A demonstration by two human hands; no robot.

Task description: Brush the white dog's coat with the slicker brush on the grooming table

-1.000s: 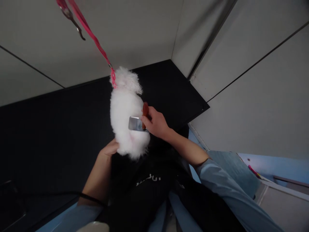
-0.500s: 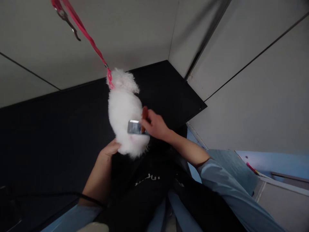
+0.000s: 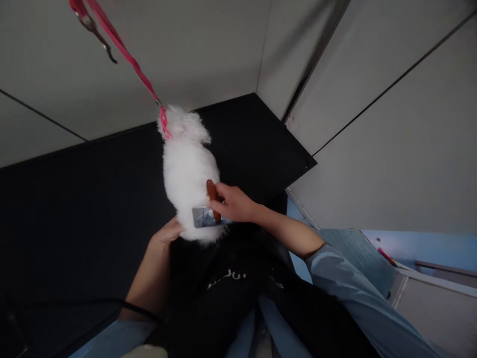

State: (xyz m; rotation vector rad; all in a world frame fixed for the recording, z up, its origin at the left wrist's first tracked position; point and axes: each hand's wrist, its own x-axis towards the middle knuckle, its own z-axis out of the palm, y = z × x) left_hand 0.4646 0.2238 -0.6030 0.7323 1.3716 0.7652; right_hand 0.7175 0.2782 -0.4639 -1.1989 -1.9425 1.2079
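A fluffy white dog (image 3: 190, 166) is on a black table (image 3: 93, 199), its head toward the wall and its rear toward me. My right hand (image 3: 233, 203) is closed around the reddish-brown handle of a brush (image 3: 203, 217). The brush's flat metal head lies against the dog's lower back. My left hand (image 3: 169, 231) touches the dog's rear on the left side; its fingers are mostly hidden behind the fur. A pink leash (image 3: 126, 52) runs from the dog's neck up to the upper left.
A metal hook (image 3: 100, 37) hangs beside the leash. Grey wall panels (image 3: 208, 44) stand behind the table and at right. A black cord (image 3: 104, 300) crosses my left forearm. I wear a black apron (image 3: 223, 308).
My right hand has moved the brush down and slightly left along the dog's back, toward its rear. My left hand remains at the dog's rear.
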